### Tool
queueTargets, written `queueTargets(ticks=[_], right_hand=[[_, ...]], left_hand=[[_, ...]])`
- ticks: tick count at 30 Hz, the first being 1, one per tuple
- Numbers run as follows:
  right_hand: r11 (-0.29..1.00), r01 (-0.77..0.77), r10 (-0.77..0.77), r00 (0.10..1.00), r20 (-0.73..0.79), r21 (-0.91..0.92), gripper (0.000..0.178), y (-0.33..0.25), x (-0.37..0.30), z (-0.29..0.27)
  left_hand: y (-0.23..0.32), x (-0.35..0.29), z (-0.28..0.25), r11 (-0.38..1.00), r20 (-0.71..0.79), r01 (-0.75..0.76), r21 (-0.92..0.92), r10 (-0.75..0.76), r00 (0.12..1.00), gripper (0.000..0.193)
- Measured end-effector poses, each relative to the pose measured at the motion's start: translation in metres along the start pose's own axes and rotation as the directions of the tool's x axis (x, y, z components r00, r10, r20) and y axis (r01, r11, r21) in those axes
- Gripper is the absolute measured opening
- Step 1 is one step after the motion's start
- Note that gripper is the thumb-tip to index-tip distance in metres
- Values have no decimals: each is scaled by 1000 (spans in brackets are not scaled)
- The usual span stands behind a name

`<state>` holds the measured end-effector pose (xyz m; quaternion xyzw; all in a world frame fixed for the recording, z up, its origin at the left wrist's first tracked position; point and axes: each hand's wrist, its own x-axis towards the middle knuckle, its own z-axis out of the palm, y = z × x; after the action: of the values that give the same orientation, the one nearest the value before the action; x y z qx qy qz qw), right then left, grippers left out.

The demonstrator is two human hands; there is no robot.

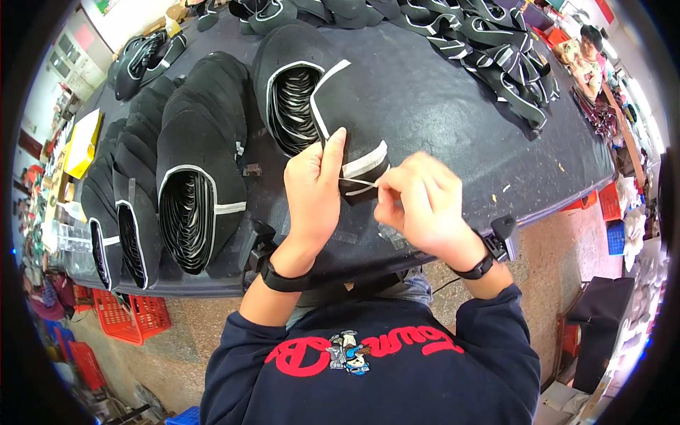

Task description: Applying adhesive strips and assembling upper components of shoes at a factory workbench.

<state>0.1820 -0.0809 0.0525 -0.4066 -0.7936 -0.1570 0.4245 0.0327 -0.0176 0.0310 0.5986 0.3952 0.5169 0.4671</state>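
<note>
My left hand [314, 193] grips a black shoe upper [347, 106] with white edging, its thumb pressed on the near end. Close to it on the right, my right hand [425, 202] is closed in a pinch on a thin white strip [363, 182] that stretches across from the upper's end. A wider white band [365, 161] lies across the upper just above that strip. To the left of the held piece sits a stack of nested black uppers [283, 49] with a white-edged opening. What the lower fingers of my left hand do is hidden.
More nested stacks of black uppers [205, 92] line the table's left side. Loose uppers [496, 64] are heaped at the far right. The dark table [460, 127] curves away; a red crate [134, 319] stands below its left edge. Another person [589, 64] is at far right.
</note>
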Motion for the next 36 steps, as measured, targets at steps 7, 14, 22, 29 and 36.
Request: queueTargets(ticks=[7,14,22,29,36], right_hand=[[927,-207,208,978,33,312,22,12,14,-14],[934,-106,75,992,103,342,25,19,12,-23],[950,310,-310,950,40,-16,38,22,15,-21],[936,350,-339,924,174,-36,31,18,14,-22],[963,5,-36,993,112,270,28,24,9,-16]], left_hand=[[26,-4,-18,521,467,467,-714,-142,873,48],[33,-17,-25,918,304,118,-378,3,953,46],[38,-17,-28,948,301,64,-312,35,953,34],[40,-17,-29,970,388,91,-224,3,922,34],[38,-6,-48,965,525,-261,30,207,825,25]])
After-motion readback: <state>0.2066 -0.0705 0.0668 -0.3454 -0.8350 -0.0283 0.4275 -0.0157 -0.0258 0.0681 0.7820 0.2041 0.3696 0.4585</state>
